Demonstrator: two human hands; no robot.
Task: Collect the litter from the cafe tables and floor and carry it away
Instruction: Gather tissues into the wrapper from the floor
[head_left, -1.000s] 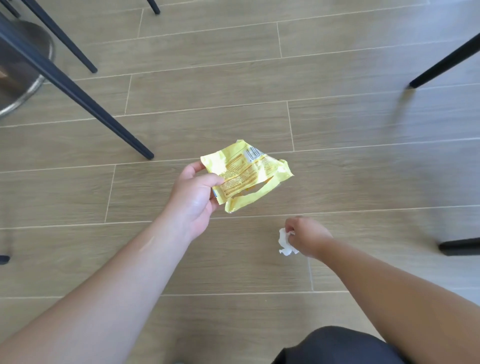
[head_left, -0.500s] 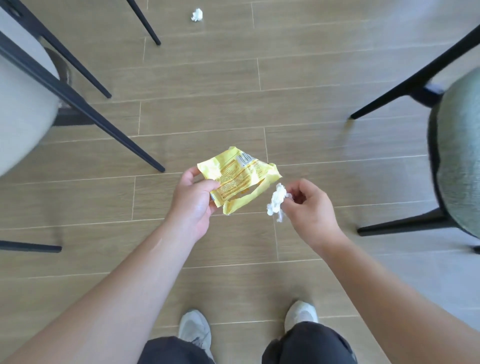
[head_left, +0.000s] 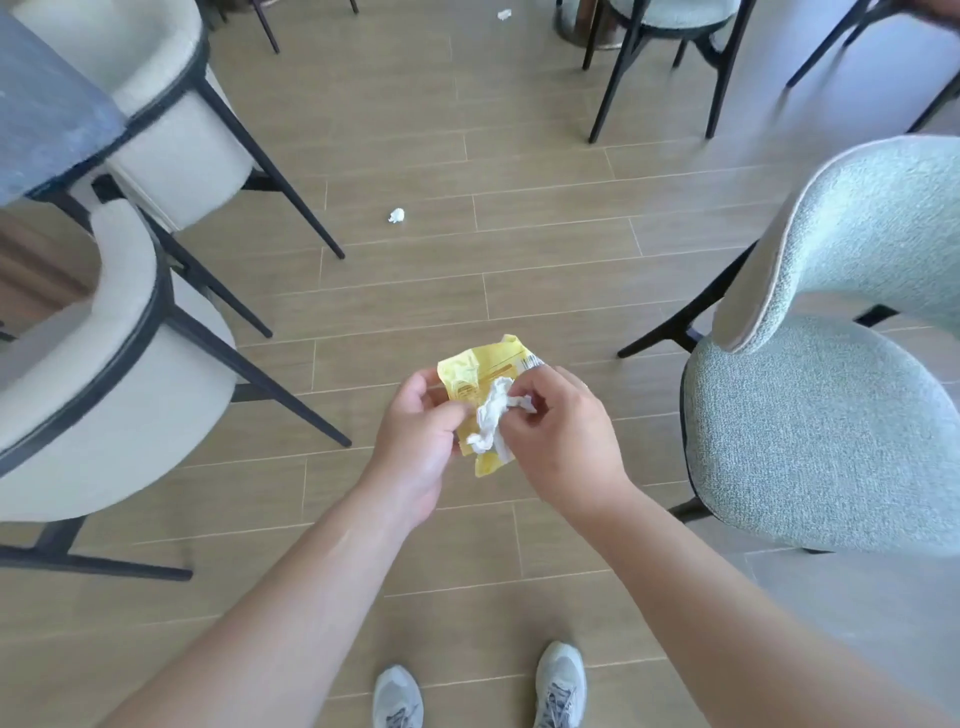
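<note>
My left hand (head_left: 415, 431) grips a crumpled yellow snack wrapper (head_left: 467, 371) by its left side, chest-high over the wooden floor. My right hand (head_left: 561, 436) pinches a crumpled white napkin (head_left: 493, 415) and presses it against the front of the wrapper. Both hands meet in the middle of the view. A small white paper ball (head_left: 396, 215) lies on the floor ahead, slightly left. Another white scrap (head_left: 504, 14) lies farther off near the top edge.
Two cream chairs with black legs (head_left: 130, 332) and a dark table corner (head_left: 47, 114) stand on the left. A pale green chair (head_left: 810, 415) is close on the right, and more chairs (head_left: 670, 31) stand at the back. My grey shoes (head_left: 561, 680) show below.
My right hand lifted the white napkin off the floor and brought it against the wrapper in my left hand. The view rose as I stood up, showing chairs and more scraps.
</note>
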